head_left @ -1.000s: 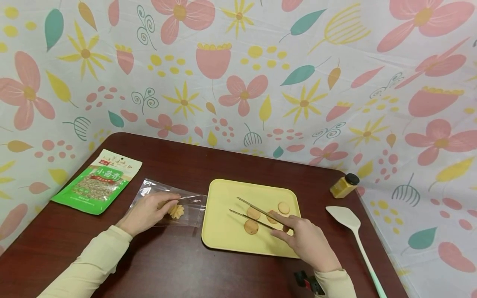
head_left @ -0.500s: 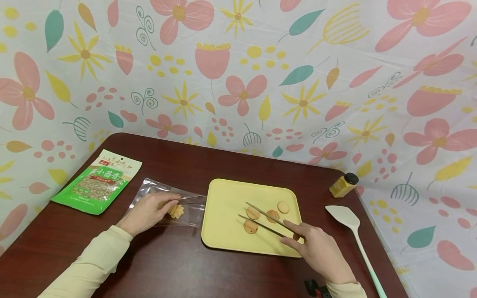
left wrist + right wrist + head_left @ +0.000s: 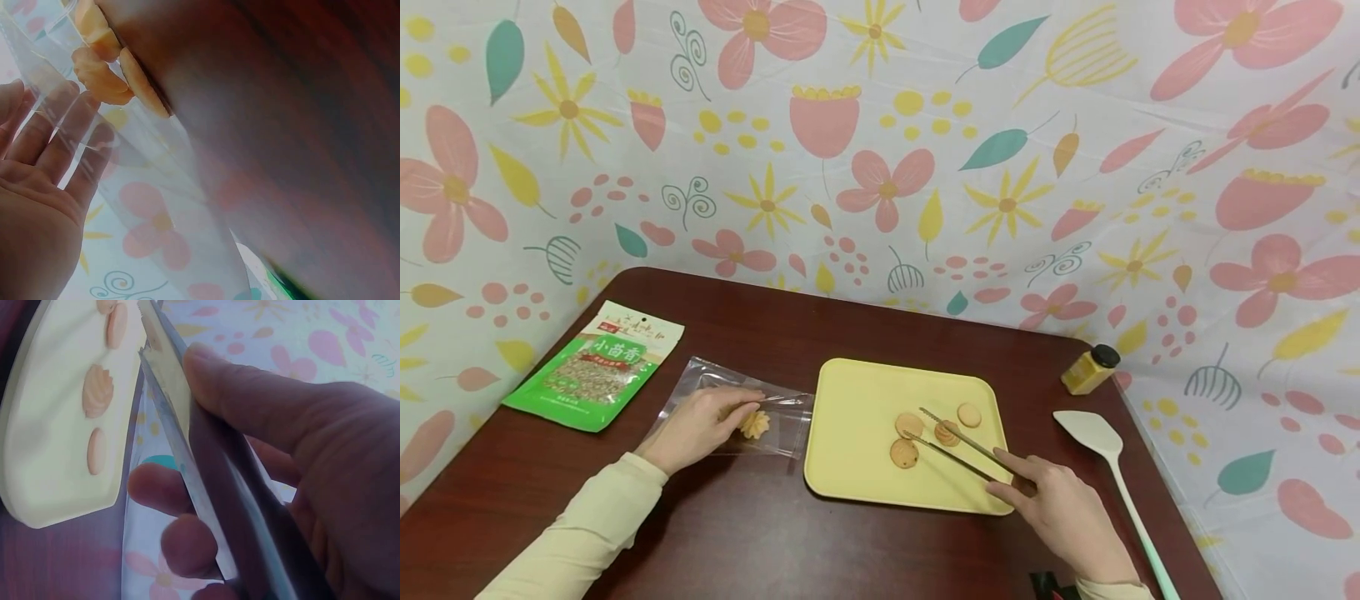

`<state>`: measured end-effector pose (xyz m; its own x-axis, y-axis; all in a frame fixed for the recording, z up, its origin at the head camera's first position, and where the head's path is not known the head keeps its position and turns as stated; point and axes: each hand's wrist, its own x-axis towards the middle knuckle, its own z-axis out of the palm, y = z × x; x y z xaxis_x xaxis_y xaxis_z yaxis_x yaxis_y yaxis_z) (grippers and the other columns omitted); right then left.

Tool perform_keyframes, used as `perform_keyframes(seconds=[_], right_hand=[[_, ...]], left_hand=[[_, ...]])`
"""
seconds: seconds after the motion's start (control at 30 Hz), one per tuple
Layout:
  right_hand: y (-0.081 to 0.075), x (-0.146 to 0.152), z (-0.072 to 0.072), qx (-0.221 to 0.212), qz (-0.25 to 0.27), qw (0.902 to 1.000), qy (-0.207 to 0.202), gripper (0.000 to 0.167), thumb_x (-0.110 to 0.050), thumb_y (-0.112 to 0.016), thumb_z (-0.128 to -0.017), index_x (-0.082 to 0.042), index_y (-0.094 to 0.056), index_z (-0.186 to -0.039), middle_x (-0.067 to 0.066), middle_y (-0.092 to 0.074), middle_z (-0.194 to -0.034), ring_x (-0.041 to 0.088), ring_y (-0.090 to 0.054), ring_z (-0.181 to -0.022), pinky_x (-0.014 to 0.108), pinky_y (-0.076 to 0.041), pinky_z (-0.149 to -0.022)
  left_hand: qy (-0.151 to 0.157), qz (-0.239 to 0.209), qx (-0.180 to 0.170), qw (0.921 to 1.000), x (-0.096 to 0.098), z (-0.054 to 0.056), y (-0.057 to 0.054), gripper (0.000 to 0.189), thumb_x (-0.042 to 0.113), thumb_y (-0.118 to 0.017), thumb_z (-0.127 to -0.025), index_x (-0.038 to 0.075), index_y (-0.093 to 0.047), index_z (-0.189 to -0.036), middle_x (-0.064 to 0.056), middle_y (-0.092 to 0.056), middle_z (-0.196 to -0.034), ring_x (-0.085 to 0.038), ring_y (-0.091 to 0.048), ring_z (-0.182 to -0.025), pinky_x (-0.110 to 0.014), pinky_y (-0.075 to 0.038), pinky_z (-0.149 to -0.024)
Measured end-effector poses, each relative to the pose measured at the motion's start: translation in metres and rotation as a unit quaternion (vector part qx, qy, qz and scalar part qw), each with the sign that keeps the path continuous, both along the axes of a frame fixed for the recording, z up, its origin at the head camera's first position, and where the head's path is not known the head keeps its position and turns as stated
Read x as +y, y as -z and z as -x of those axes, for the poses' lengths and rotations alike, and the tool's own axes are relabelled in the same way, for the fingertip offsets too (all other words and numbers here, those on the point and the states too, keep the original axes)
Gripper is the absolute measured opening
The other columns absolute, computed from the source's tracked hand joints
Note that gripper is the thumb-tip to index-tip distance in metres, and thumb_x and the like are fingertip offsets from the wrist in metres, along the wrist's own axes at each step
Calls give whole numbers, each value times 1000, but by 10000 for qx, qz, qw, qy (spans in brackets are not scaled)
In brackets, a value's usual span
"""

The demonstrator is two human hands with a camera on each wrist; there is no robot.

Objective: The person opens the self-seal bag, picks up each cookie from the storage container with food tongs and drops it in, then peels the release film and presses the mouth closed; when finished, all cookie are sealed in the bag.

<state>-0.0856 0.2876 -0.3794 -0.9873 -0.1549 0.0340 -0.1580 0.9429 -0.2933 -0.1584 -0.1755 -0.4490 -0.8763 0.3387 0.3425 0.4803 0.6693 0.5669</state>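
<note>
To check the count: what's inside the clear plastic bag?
At least three cookies show in the left wrist view; in the head view, the left hand covers part of the clear plastic bag, so the total is unclear.

Metal tongs, arms parted, slant above a yellow tray of cookies; a clear bag beside it holds more.

The person's left hand and right hand are both bare. Behind the left hand, a long, plain cream left sleeve covers the forearm, with soft folds on its inner side and an even cuff edge at the wrist. Behind the right hand shows a matching cream right sleeve (only its cuff end, cropped by the frame). Beside that cuff, on the side towards the left hand, is a small black device with a touch of red, its full shape cut off.
</note>
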Motion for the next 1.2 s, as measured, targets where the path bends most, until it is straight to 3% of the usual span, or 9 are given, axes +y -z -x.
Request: perform_keyframes(seconds=[0.33,0.63,0.93,1.2], right_hand=[[7,4,4,-328,23,9994,70,64,-66,-64,-81,-23,-66,-129,2,-68,-116,10,-64,-85,38,-52,-63],[11,-1,6,-370,121,9992,95,53,-51,-71,-83,-23,-66,-128,0,-69,-109,6,-62,-78,37,-51,-60],[12,-4,7,-555,164,9981,202,50,-49,-71,-84,-25,-66,-128,-1,-69,-104,3,-60,-75,34,-49,-58],[15,-4,8,-621,188,9976,233,49,-53,-68,-85,-28,-66,-127,-3,-69,-104,3,-59,-74,35,-49,-61]], left_hand=[[-31,31,-70,10000,0,-1,0,21,16,-67,-93,13,-73,-113,0,-71,-110,-19,-66,-102,-42,-55,-85],[8,9,-178,9998,-1,0,-1,22,16,-65,-95,12,-72,-115,0,-71,-110,-20,-66,-102,-42,-55,-85],[-1,32,-251,9997,-2,-1,-3,22,16,-64,-95,13,-72,-115,0,-71,-110,-19,-66,-102,-42,-55,-85],[-43,65,-69,9999,-2,0,-4,22,15,-67,-93,12,-73,-114,-1,-71,-109,-20,-66,-102,-43,-54,-86]])
